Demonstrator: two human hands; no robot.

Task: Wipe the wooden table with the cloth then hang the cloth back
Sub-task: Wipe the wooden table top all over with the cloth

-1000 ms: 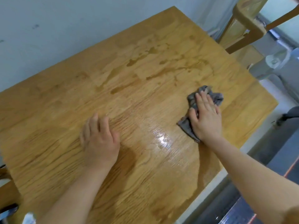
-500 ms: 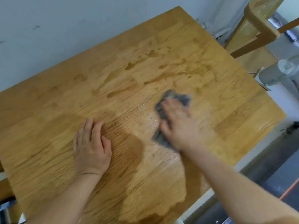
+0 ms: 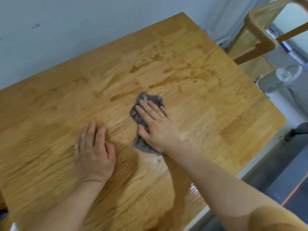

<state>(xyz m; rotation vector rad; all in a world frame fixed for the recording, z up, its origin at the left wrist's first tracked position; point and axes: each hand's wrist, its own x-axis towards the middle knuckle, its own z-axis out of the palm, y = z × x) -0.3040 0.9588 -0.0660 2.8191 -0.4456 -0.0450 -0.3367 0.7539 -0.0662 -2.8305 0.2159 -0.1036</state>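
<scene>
The wooden table [image 3: 50, 114] fills most of the head view, with damp streaks across its far half. A crumpled grey cloth [image 3: 150, 100] lies near the table's middle. My right hand [image 3: 155, 125] presses flat on the cloth with straight fingers, and cloth shows beyond the fingertips and beside the wrist. My left hand [image 3: 94, 155] rests palm down on the bare wood, just left of the cloth and not touching it.
A pale wall [image 3: 66, 30] runs along the table's far edge. A wooden chair [image 3: 260, 35] stands past the far right corner. A grey round-topped object [image 3: 280, 77] sits off the right edge. Dark floor [image 3: 283, 177] lies below the near right edge.
My right hand has slid the cloth leftward from the table's right side to its middle. My left hand has stayed planted on the wood.
</scene>
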